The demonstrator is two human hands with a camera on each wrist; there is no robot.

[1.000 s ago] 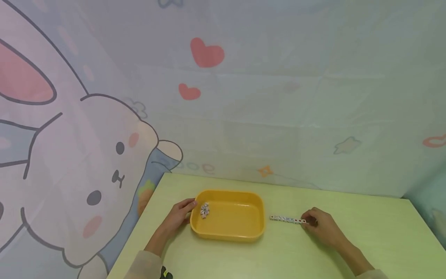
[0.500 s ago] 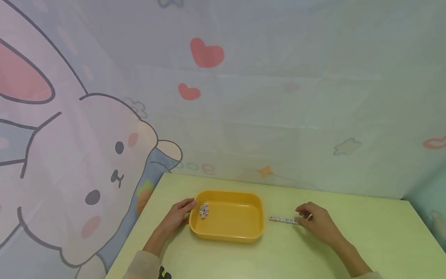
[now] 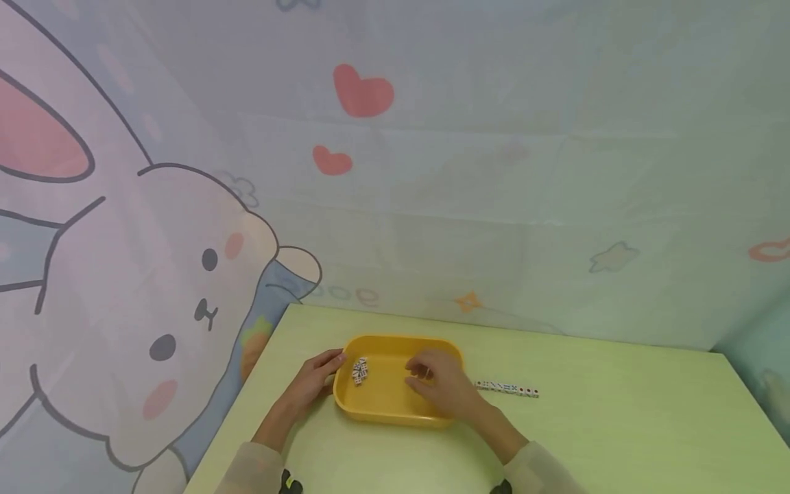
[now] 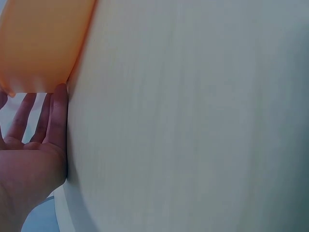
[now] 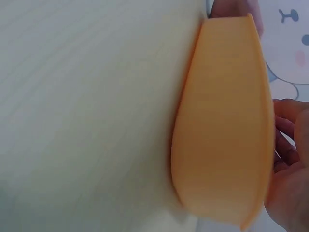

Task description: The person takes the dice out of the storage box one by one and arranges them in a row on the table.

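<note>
Yellow tray (image 3: 395, 412): left hand (image 3: 315, 379) rests flat-fingered against its end; right hand (image 3: 441, 385) hovers inside, curled, grasp unclear, dice (image 3: 361, 370) beyond.

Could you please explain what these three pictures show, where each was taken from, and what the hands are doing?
There is no machine here, only a person wearing three cameras. The wide picture comes from the head camera; the two close ones come from the wrists. On the pale green table stands a shallow yellow plastic tray with a small heap of white dice inside. To its right lies a straight row of white dice. The left hand rests against the tray's left end, fingers straight. The right hand reaches over the tray; whether it holds anything cannot be seen.
</note>
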